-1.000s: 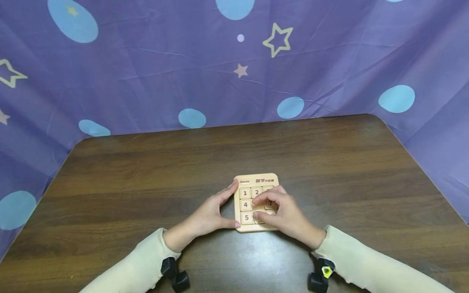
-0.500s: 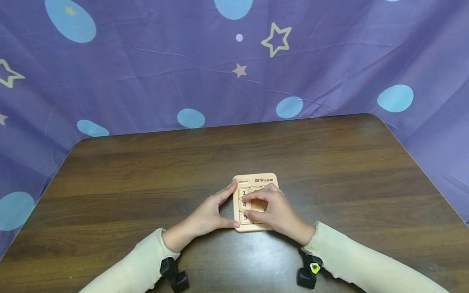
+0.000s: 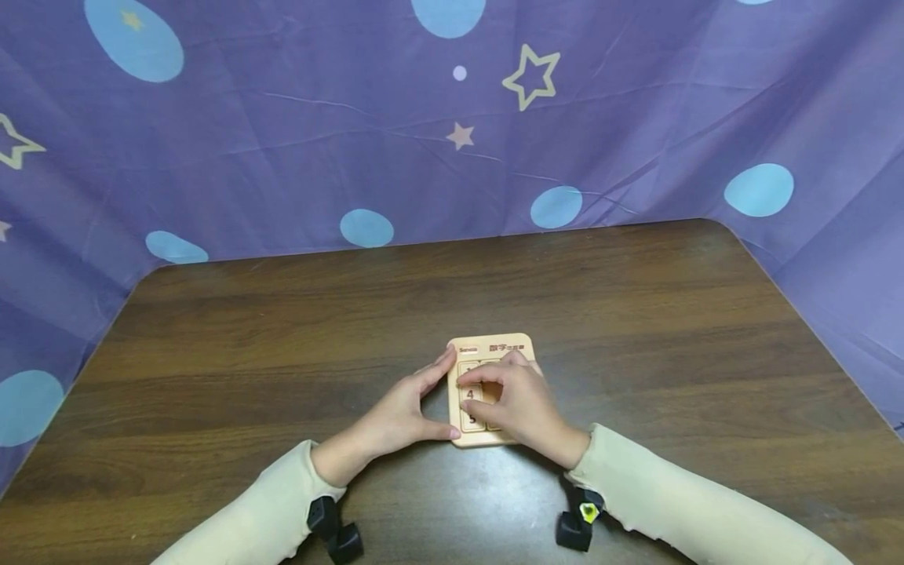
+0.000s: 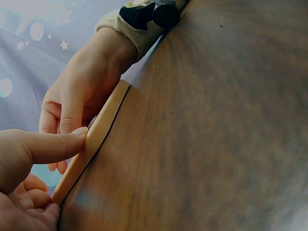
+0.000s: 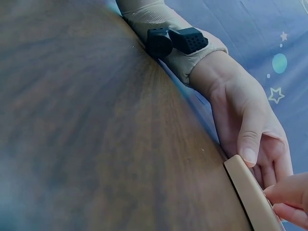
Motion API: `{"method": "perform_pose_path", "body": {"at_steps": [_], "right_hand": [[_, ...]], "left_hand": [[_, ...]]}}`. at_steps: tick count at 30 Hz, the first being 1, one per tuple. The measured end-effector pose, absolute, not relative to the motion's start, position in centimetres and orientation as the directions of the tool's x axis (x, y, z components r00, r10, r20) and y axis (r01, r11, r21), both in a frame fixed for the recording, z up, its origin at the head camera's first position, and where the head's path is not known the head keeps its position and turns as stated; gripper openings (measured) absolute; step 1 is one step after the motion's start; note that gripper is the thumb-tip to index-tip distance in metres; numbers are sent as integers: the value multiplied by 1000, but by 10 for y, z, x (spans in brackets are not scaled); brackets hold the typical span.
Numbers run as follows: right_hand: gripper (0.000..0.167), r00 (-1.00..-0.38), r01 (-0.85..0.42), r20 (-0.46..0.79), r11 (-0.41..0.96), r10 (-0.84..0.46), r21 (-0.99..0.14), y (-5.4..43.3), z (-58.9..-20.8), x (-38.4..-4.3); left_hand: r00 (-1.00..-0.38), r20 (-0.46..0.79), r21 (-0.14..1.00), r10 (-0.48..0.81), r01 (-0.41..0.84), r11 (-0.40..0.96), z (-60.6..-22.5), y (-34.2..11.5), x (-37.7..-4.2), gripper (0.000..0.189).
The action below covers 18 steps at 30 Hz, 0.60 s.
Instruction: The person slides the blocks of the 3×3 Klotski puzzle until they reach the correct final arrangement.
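Note:
A flat wooden number slide puzzle (image 3: pixel 526 341) lies on the table, with red print along its top. My left hand (image 3: pixel 402 408) holds the puzzle's left side, fingers at the upper corner and thumb at the lower one. Over the board is my right hand (image 3: pixel 526 400), its bent index finger and thumb apart at the upper and lower left of tile 4 (image 3: pixel 470 394). Tile 5 (image 3: pixel 472 421) shows below the thumb. Much of the tile grid is hidden under the right hand. In the left wrist view, the left thumb presses the puzzle's side edge (image 4: pixel 103 122).
The brown wood-grain table (image 3: pixel 318 314) extends around the puzzle on all sides. Behind it hangs a purple cloth (image 3: pixel 282 157) with stars and blue spots. Each sleeve bears a black wrist camera, one at the left cuff (image 3: pixel 335 530) and another at the right cuff (image 3: pixel 581 518).
My right hand has moved left across the board, from around the middle column to tile 4, its thumb and index a little closer together. The left hand keeps its hold.

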State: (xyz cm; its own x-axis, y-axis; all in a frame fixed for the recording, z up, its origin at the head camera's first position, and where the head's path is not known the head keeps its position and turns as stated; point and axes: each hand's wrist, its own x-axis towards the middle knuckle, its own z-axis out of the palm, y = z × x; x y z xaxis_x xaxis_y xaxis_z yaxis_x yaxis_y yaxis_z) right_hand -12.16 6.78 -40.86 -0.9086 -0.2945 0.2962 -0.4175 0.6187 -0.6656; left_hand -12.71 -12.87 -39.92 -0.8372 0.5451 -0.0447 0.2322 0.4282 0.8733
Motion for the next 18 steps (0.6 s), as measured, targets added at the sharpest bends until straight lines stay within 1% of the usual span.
{"method": "perform_pose_path", "body": {"at_steps": [13, 18], "right_hand": [[21, -909, -415, 295, 587, -293, -695, 68, -409, -122], [22, -907, -417, 287, 566, -307, -712, 69, -408, -122]], "left_hand": [[-837, -42, 865, 545, 242, 439, -400, -128, -127, 99], [-839, -43, 861, 542, 245, 446, -400, -128, -127, 99]]}}
